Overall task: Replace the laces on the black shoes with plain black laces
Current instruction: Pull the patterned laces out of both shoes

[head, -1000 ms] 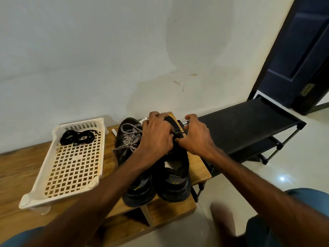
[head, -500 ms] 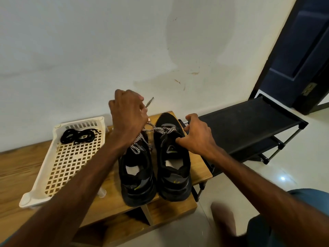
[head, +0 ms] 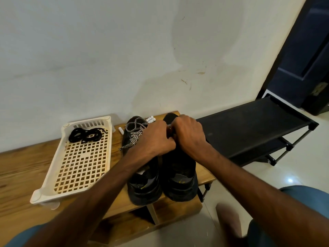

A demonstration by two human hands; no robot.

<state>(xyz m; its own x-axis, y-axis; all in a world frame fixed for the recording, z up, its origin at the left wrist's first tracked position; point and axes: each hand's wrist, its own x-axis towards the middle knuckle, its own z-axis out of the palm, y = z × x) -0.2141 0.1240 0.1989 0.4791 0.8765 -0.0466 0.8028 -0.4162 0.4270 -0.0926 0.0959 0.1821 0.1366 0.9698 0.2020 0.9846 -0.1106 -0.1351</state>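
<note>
Two black shoes stand side by side on a wooden bench (head: 19, 175), toes toward the wall: the left shoe (head: 144, 184) and the right shoe (head: 180, 180). A loose black-and-white patterned lace (head: 134, 132) lies piled on the left shoe's toe. My left hand (head: 154, 139) and my right hand (head: 191, 134) meet over the right shoe's lacing, fingers curled. The left hand pinches at the lace there and the right hand grips the shoe's upper; the fingertips are hidden. Plain black laces (head: 87, 134) lie coiled in a white tray (head: 50, 166).
Small white tubes (head: 151, 119) lie by the wall behind the shoes. A black shoe rack (head: 249, 125) stands right of the bench, with a dark door (head: 306, 50) beyond it. The wall is close behind the bench. My knees are at the bottom edge.
Half a second ago my left hand was raised, pulling the patterned lace up and left out of the right shoe. It has come back down beside my right hand on that shoe.
</note>
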